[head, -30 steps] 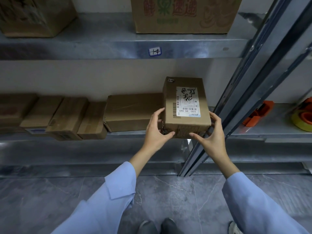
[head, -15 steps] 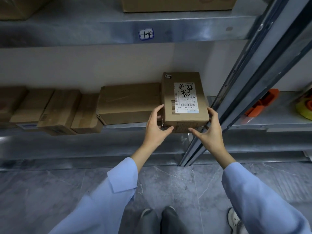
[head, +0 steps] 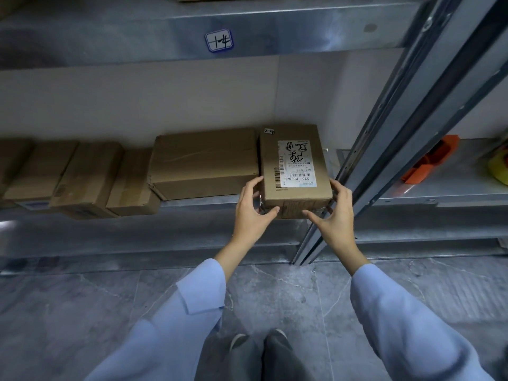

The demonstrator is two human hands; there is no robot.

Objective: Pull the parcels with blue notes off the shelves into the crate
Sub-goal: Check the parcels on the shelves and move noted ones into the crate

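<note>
A small brown cardboard parcel [head: 295, 185] with a white shipping label and a small handwritten tag sits at the right end of the lower metal shelf [head: 198, 201], its front overhanging the shelf edge. My left hand [head: 251, 213] grips its left front corner and my right hand [head: 334, 213] grips its right front corner. No blue note shows on this parcel. No crate is in view.
A larger brown box [head: 204, 163] stands touching the parcel's left side, with several more boxes [head: 88, 180] further left. A metal upright [head: 384, 149] rises just right of my right hand. An orange tape dispenser [head: 428, 163] lies on the neighbouring shelf. The upper shelf carries a small label [head: 219, 40].
The parcel has moved slightly deeper onto the shelf beside the larger box, with both hands still on its front corners. The camera has tilted downward.
</note>
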